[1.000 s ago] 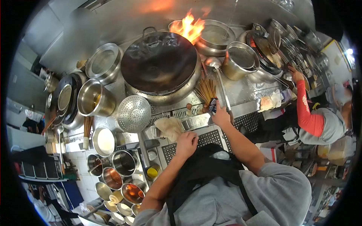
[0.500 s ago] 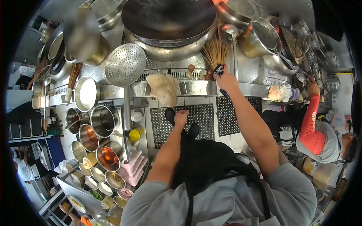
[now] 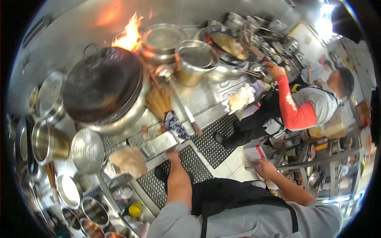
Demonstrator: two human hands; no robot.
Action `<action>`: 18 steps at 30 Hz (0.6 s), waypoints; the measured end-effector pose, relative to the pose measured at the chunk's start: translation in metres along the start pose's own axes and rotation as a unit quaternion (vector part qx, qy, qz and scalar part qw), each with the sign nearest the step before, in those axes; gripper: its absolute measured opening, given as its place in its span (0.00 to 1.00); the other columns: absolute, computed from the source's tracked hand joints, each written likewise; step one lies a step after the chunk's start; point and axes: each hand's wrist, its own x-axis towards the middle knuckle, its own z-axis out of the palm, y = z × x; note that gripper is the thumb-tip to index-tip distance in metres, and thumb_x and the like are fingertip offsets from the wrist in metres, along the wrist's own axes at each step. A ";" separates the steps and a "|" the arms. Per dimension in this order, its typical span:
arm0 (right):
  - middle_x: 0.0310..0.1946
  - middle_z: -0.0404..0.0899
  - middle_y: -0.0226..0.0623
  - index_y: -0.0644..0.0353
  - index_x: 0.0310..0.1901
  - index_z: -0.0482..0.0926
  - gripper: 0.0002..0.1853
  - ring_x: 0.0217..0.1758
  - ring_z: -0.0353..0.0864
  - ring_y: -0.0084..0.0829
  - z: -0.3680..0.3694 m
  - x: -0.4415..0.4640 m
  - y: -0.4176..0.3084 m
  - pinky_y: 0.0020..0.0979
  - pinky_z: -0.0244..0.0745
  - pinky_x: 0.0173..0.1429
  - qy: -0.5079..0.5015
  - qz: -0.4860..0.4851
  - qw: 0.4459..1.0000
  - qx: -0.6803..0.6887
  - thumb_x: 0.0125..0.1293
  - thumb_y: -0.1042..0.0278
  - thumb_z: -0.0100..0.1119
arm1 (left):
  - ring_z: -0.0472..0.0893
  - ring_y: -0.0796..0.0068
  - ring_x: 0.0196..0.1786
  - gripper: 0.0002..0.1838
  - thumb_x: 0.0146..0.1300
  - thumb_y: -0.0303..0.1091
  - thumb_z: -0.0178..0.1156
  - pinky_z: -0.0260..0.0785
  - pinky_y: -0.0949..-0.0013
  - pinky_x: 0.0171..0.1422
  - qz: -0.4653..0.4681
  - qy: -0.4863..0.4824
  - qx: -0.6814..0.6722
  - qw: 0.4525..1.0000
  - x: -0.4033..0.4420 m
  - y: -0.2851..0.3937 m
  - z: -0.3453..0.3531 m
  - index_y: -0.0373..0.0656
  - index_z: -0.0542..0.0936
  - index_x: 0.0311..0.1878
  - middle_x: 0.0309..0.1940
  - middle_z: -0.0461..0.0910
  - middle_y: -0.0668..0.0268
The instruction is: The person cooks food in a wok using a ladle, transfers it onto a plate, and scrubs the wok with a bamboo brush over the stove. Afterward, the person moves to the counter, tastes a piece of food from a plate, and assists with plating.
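My left hand (image 3: pixel 173 154) is loosely closed just in front of the steel stove edge, with nothing visible in it. My right hand (image 3: pixel 266 169) is out to the right beside a metal shelf rail, close to a white and red box (image 3: pixel 254 153). Its fingers look stretched out; whether they touch the rail I cannot tell. The bamboo wok brush (image 3: pixel 158 101) lies on the stove, its handle wrapped in blue patterned cloth (image 3: pixel 176 126). Beside it rests a long-handled ladle (image 3: pixel 179 95). The large dark wok (image 3: pixel 104 85) sits tilted on its burner.
Flames (image 3: pixel 129 35) rise behind the wok. A metal pot (image 3: pixel 189 75) stands right of the ladle. At left are a perforated strainer (image 3: pixel 87 150) and a beige cloth (image 3: pixel 129 162). A co-worker in red sleeves (image 3: pixel 295 107) works at another wok. Rubber mats (image 3: pixel 212 141) cover the floor.
My right hand has let go of the bamboo brush, which now lies on the stove, and has moved to the shelf at right. The view has turned right, bringing flames into sight.
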 end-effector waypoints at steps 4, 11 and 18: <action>0.51 0.83 0.57 0.62 0.57 0.81 0.27 0.57 0.82 0.54 0.068 -0.036 0.108 0.46 0.74 0.65 -0.001 0.181 0.981 0.074 0.60 0.54 0.63 | 0.82 0.56 0.57 0.30 0.65 0.36 0.56 0.75 0.56 0.56 0.308 -0.067 0.758 0.572 0.057 -0.052 -0.013 0.43 0.71 0.72 0.53 0.85 0.55; 0.38 0.87 0.50 0.61 0.42 0.86 0.14 0.45 0.87 0.51 0.278 -0.084 0.188 0.44 0.81 0.53 -0.193 0.075 0.977 0.042 0.59 0.61 0.65 | 0.84 0.48 0.50 0.24 0.64 0.55 0.63 0.75 0.53 0.55 0.198 -0.407 0.639 0.622 -0.146 0.029 -0.045 0.41 0.85 0.45 0.43 0.86 0.50; 0.43 0.85 0.52 0.62 0.43 0.84 0.13 0.50 0.85 0.52 0.329 -0.036 0.063 0.46 0.79 0.54 -0.175 0.284 0.932 0.144 0.62 0.63 0.61 | 0.81 0.50 0.53 0.19 0.66 0.46 0.64 0.71 0.52 0.58 0.531 -0.387 0.530 0.537 -0.303 0.300 -0.061 0.42 0.82 0.51 0.45 0.84 0.53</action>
